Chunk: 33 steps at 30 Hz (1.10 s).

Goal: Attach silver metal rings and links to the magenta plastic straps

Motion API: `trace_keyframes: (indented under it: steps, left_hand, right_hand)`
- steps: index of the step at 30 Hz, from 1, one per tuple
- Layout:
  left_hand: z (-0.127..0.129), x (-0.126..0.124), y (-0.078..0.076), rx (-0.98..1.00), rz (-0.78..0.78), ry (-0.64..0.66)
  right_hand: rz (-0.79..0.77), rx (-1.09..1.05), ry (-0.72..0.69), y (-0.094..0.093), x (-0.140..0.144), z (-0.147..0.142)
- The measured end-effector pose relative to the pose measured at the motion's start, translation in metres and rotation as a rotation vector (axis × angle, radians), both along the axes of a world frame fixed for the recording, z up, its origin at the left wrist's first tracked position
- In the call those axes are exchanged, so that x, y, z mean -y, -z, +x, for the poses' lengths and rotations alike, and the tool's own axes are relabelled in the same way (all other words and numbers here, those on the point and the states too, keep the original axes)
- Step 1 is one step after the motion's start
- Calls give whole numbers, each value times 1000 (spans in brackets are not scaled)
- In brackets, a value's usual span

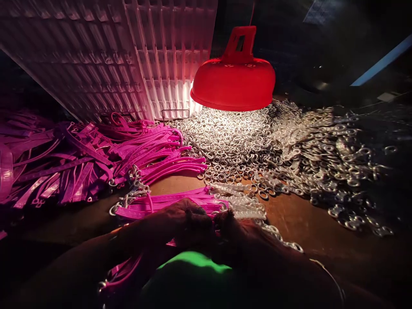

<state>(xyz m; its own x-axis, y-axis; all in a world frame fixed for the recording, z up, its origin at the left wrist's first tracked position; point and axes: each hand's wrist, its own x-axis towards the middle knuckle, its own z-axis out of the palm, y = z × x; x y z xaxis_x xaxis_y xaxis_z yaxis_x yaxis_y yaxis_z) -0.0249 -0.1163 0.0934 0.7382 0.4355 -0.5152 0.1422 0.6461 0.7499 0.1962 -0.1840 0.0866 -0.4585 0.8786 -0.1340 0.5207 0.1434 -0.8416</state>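
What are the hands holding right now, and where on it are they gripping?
Both the left hand and right hand close on a pink strap near its end; the exact grip spot is too dark to tell.

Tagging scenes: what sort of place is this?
Likely a small assembly workbench: heaps of metal rings and clasps under a red lamp, a pile of pink straps beside them.
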Motion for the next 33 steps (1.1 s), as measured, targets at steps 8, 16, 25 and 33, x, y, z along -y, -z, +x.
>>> trace_keyframes:
  steps: [8,16,25,33]
  left_hand:
    - [-4,15,-1,-14,-40,4]
    - [-6,38,-10,0,60,39]
    - [-1,67,-8,51,176,-210]
    - [9,66,12,100,-79,-282]
  right_hand:
    - [-3,-6,-131,4,-1,-6]
    - [-4,28,-302,-13,0,-18]
    - [-84,-58,-68,6,15,-20]
    - [-75,58,-189,2,17,-22]
